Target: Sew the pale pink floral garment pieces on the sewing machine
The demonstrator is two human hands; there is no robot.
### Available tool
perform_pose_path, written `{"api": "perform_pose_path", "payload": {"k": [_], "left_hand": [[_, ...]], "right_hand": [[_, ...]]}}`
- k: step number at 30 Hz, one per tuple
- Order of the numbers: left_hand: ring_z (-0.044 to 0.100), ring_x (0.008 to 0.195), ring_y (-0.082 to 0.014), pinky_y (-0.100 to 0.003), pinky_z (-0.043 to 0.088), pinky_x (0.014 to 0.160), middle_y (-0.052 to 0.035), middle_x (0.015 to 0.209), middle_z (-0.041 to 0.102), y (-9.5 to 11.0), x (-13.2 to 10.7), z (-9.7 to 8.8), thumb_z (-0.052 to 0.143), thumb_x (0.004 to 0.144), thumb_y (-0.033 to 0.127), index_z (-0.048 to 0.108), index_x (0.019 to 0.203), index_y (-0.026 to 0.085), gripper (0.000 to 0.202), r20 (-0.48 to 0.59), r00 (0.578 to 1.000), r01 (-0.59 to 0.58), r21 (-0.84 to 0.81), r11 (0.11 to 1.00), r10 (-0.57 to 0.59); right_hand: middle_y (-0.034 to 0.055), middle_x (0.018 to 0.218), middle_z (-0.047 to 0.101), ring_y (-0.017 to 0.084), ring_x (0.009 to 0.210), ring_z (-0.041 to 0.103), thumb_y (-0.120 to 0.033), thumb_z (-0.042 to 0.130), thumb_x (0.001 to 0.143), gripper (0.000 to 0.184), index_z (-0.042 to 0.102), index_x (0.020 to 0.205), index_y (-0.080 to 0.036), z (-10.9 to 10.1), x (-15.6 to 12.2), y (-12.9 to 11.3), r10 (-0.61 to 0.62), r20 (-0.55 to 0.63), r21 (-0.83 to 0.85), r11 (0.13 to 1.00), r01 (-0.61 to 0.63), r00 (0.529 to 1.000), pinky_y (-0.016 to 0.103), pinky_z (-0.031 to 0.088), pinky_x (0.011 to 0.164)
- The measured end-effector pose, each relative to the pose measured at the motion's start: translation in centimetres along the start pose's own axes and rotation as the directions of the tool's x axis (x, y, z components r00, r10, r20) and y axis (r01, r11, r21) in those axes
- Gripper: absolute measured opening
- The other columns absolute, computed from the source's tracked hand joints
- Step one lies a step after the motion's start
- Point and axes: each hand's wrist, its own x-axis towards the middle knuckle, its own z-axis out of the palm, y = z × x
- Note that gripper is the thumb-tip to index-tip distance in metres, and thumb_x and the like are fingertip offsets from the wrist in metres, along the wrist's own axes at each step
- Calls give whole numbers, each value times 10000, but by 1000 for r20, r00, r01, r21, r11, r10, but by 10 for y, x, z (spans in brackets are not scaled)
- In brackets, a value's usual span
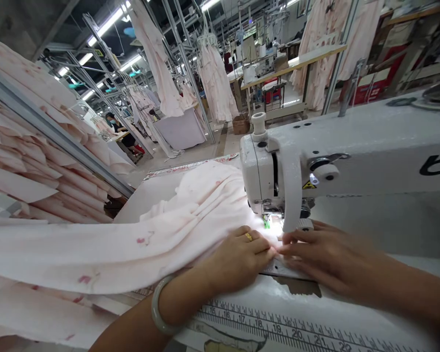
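Left hand (238,256) and right hand (326,254), fingers flat and unclenched, press pink fabric (157,239) to the desk (315,318) at the presser foot (269,222) of the sewing machine (352,146) (best kept taut, fingertips clear).

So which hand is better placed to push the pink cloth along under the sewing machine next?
Probably the left hand: it lies flat on the pink cloth, just in front of the sewing machine. The right hand sits mostly off the cloth, with only its fingertips at the edge.

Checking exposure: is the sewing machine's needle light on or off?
On: bright white glare on the fabric under the sewing machine head, near left hand and right hand.
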Motion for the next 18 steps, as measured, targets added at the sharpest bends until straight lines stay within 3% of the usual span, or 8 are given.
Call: {"api": "perform_pose_path", "payload": {"k": [4, 11, 15, 18], "left_hand": [[672, 971, -182, -328, 533, 953, -76, 1085, 763, 2, -2, 0, 520, 1125, 153, 725, 1164, 104, 214, -17, 1000, 9, 24, 1000, -9], [678, 1056, -209, -344, 559, 979, -102, 1150, 761, 9, -5, 2, 533, 1079, 110, 697, 1263, 98, 246, 32, 997, 63, 27, 998, -64], [686, 1023, -224, -357, 567, 914, -111, 1108, 764, 6, -2, 5, 513, 1076, 105, 673, 1318, 79, 292, 60, 994, 85, 53, 995, -89], [692, 1029, -242, -366, 565, 922, -111, 1008, 752, 0, 2, 10, 508, 1071, 117, 682, 1289, 69, 283, 59, 993, 102, 83, 991, -107]], "right_hand": [[28, 1212, 832, 223, 969, 791, -319, 440, 1158, 380, 723, 1410, -286, 7, -2, 7, -16, -78, -143, 990, 5, 997, 428, 579, 946], [-12, 1248, 827, 215, 969, 788, -261, 377, 1162, 401, 775, 1195, -281, 16, -4, 4, -25, -74, -214, 977, 9, 997, 451, 519, 1026], [21, 1292, 809, 252, 1045, 773, -309, 406, 1166, 347, 726, 1296, -276, 21, -9, 7, 39, -53, -225, 973, -50, 998, 504, 489, 1079], [35, 1173, 828, 296, 1050, 768, -385, 451, 1163, 344, 686, 1395, -288, 21, -11, 11, 82, -71, -219, 971, -96, 994, 541, 499, 1048]]}}
